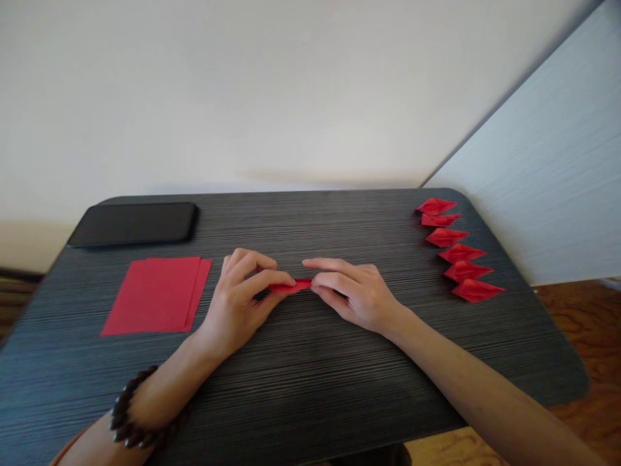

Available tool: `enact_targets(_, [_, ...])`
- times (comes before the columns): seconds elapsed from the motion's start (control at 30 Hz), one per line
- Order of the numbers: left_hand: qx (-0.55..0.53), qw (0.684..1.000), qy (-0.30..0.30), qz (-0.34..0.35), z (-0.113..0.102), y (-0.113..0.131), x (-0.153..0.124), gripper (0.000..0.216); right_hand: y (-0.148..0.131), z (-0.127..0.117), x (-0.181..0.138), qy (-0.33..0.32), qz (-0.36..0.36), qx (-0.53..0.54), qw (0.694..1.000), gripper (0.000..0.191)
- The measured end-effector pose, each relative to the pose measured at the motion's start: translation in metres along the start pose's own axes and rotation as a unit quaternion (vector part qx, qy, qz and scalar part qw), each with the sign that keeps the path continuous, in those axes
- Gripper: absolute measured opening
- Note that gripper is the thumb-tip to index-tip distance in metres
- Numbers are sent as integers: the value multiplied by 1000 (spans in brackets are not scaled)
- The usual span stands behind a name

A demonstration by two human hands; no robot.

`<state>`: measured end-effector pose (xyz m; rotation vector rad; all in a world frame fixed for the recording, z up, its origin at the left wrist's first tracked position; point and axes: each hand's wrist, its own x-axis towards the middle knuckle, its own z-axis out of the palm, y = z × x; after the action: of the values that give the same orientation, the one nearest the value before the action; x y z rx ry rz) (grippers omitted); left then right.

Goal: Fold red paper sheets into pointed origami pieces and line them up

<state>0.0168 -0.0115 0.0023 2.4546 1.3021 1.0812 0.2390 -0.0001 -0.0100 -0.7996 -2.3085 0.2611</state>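
A narrow folded strip of red paper (pixel 301 285) lies between my two hands over the middle of the table. My left hand (pixel 247 291) pinches its left end between thumb and fingers. At the other end, the thumb and a finger of my right hand (pixel 352 291) close on the paper, while the index finger stretches out above it. My fingers cover both ends, so the full shape of the fold is hidden. Flat red paper sheets (pixel 152 294) are stacked, slightly fanned, to the left of my left hand.
Several folded red paper pieces (pixel 478 290) with pointed ends form a row along the right side of the dark table (pixel 310 388). A black phone-like slab (pixel 133 223) lies at the back left. Behind the table rises a pale wall (pixel 272 90), with a light panel (pixel 548 149) at right.
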Motion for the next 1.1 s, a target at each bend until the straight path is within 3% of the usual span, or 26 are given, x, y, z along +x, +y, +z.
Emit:
enact_targets(0.43, [3,994,-65,88,-1,0,-6,22,-2,5,2,-1,36,88,995,8])
enact_targets(0.53, [-25,995,-67,66,0,1,-7,21,-1,5,2,18,51,93,994,12])
enact_targets(0.7, [-71,997,-23,-14,3,2,-3,15,1,4,-1,105,31,21,994,9])
enact_targets(0.83, [-92,994,-20,-62,3,5,-1,12,0,3,-2,111,9,-46,993,12])
enact_targets(1.1, [-135,988,-43,-56,4,11,-4,22,0,4,-2,116,9,-60,991,17])
